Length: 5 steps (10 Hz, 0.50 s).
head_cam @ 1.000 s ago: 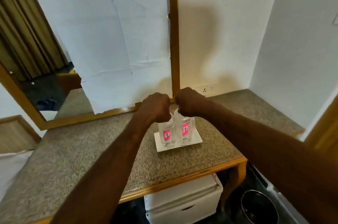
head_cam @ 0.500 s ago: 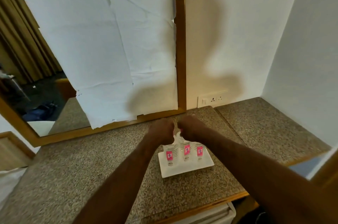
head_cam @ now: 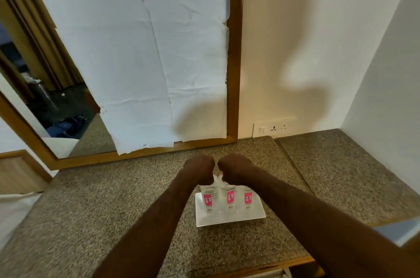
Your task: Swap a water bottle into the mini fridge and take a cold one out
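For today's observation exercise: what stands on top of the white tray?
Three clear water bottles with pink labels stand on the white tray. Their caps are hidden by the left hand and right hand.

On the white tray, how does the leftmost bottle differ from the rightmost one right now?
The leftmost bottle has the left hand closed over its top; the rightmost bottle has no hand on it, though the right forearm hides its top. The leftmost stands nearer the tray's left edge, the rightmost about mid-tray. Both are clear, upright, and carry the same pink label.
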Available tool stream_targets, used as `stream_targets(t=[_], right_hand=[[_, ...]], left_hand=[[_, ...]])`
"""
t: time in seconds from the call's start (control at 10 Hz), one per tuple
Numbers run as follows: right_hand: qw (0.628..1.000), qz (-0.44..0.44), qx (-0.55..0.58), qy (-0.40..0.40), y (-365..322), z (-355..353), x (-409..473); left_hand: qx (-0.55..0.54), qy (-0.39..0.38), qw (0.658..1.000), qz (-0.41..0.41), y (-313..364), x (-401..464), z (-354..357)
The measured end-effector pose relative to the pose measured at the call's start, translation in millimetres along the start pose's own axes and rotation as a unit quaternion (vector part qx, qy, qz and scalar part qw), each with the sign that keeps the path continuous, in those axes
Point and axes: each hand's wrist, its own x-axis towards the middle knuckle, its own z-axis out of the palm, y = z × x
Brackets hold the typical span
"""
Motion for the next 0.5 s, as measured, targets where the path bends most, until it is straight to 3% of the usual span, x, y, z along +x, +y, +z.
stream_targets(t=[0.2, 0.3, 0.5], right_hand=[[0.999, -0.025, 0.035, -0.016, 9.8, -9.8, -6.8], [0.996, -0.04, 0.074, 0.027, 24.2, -23.2, -5.2], [0.963, -0.083, -0.009, 0.256, 57.2, -114.5, 9.6]], left_hand=[[0.007, -0.016, 1.0, -0.007, -2.8, -1.4, -9.0], [0.008, 0.004, 1.0, -0.015, -7.2, -1.9, -29.9], [0.012, 0.183, 0.982, -0.035, -28.1, 0.6, -134.1]])
